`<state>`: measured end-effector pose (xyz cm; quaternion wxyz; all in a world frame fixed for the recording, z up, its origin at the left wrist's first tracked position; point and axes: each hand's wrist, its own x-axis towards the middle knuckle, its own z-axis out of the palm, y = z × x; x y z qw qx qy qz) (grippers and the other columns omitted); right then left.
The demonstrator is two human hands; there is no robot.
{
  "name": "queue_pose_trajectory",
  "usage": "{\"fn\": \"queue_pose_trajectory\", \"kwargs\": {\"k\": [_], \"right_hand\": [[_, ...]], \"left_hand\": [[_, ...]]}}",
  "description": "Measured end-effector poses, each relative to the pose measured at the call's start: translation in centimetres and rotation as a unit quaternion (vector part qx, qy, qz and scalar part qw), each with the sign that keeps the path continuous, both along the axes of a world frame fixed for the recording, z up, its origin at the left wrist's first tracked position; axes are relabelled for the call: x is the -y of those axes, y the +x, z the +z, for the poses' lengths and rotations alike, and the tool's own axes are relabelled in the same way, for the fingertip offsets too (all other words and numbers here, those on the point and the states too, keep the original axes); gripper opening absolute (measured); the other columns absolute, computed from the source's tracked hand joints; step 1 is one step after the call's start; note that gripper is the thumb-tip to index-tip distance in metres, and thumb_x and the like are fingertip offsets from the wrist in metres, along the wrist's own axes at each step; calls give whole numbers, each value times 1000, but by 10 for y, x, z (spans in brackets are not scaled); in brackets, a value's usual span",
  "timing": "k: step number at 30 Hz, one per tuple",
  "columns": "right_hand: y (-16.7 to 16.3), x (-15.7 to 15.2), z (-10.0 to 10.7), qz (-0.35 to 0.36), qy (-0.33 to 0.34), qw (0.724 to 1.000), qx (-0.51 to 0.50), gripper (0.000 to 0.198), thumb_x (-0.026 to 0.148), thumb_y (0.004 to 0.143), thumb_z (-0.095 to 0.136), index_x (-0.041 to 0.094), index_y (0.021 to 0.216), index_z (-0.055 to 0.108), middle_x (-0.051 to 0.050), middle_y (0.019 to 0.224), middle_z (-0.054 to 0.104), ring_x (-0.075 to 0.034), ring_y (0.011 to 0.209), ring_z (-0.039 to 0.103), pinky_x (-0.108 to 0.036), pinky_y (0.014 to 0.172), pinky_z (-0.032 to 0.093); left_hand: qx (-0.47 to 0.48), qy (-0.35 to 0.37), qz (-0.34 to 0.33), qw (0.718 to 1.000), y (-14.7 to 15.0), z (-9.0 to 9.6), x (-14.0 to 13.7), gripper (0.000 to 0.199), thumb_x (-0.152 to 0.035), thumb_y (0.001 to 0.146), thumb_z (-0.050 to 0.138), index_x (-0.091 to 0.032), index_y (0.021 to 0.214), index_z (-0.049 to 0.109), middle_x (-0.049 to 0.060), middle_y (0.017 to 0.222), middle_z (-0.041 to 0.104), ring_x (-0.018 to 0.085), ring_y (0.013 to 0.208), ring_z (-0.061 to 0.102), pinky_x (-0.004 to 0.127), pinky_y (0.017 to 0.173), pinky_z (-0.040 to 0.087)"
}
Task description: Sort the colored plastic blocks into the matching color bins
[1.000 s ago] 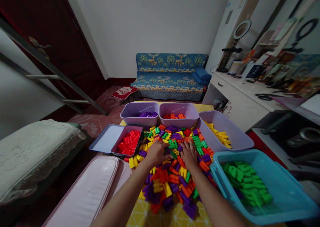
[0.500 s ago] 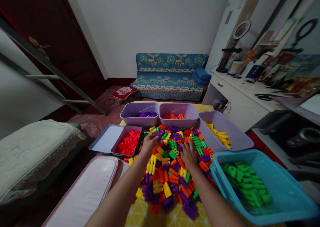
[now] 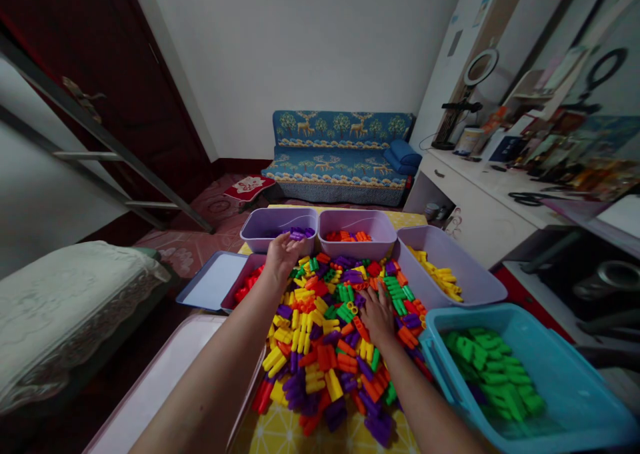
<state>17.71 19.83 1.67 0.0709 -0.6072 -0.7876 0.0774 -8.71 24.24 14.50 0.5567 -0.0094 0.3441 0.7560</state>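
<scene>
My left hand (image 3: pixel 283 257) is at the front rim of the back-left lilac bin (image 3: pixel 260 242), palm partly turned up and fingers loosely apart. Purple plastic blocks (image 3: pixel 301 233) lie in that bin just beyond its fingertips; I make out nothing held. My right hand (image 3: pixel 377 313) rests with spread fingers on the right side of a mixed pile of blocks (image 3: pixel 327 357), in yellow, orange, purple, green and red. Its fingertips touch orange and purple pieces near the green blocks (image 3: pixel 399 294).
A lilac bin (image 3: pixel 383 241) holds orange blocks, and another lilac bin (image 3: pixel 485 282) holds yellow ones. At right stands a turquoise bin (image 3: pixel 575 381) with green blocks (image 3: pixel 500 374). Red blocks (image 3: pixel 246 284) sit in a box at left. A pink lid (image 3: pixel 165 381) lies in front of it.
My left hand has moved left and away from me, from the pile to the back-left bin, and its forearm now covers part of the red block box. My right hand stays nearly in place.
</scene>
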Motion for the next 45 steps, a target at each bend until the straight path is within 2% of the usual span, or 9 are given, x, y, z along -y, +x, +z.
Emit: {"fn": "queue_pose_trajectory", "kwargs": {"k": [12,17,20,25,29,31,37,42,45], "right_hand": [[1,0,-3,4,7,1000,7,50,20,87,42,24,135,54,-1,150,44,-27,149,10,-47,114,27],[1,1,0,2,3,1000,3,49,20,86,43,25,134,55,-1,150,45,-26,149,10,-47,115,26],[0,1,1,-3,0,1000,-5,49,20,86,43,26,134,55,0,150,45,-26,149,11,-46,113,27],[-1,2,3,-8,-7,1000,-12,49,21,87,42,26,133,55,0,150,45,-24,149,12,-45,114,26],[-1,2,4,-7,-7,1000,-11,49,20,87,43,27,134,55,-1,150,45,-23,149,12,-45,114,25],[-1,2,4,-2,-4,1000,-13,49,19,87,42,26,134,54,-1,149,45,-23,149,12,-45,114,26],[2,1,-3,-8,15,997,-76,48,14,83,43,25,126,61,-1,142,53,-22,148,15,-44,115,27],[6,-13,-3,-66,31,952,-298,37,9,71,39,23,86,70,-4,107,71,-21,119,56,-35,102,43],[2,-26,2,-117,57,918,-375,35,12,71,38,21,87,67,-5,99,72,-20,100,64,-34,94,47]], "left_hand": [[15,16,-35,999,0,7,9,10,-12,84,51,-14,93,49,16,102,62,24,99,69,24,70,61],[-165,18,-76,983,13,-22,10,24,-11,77,60,-15,101,58,12,96,69,21,92,70,31,81,58],[-423,3,-152,893,27,-49,20,25,-17,72,67,-18,97,67,9,92,73,21,87,69,40,87,55],[-556,22,-204,806,47,-85,54,28,-13,57,76,-23,83,74,9,95,73,30,102,64,48,104,43],[-771,13,-232,593,58,-102,80,40,-22,67,73,-28,107,72,10,129,62,34,126,51,53,112,30],[-820,-18,-217,529,63,-108,88,40,-29,76,68,-31,116,68,10,140,54,34,133,43,56,114,24],[-865,-36,-177,469,74,-114,96,41,-33,87,56,-32,127,60,10,146,48,31,136,38,51,112,26],[-884,-36,-158,439,77,-113,99,35,-37,89,54,-31,122,63,8,134,55,29,127,46,46,106,33],[-893,-43,-144,424,79,-114,99,32,-38,89,54,-31,119,63,7,129,56,27,122,48,45,103,35]]}}
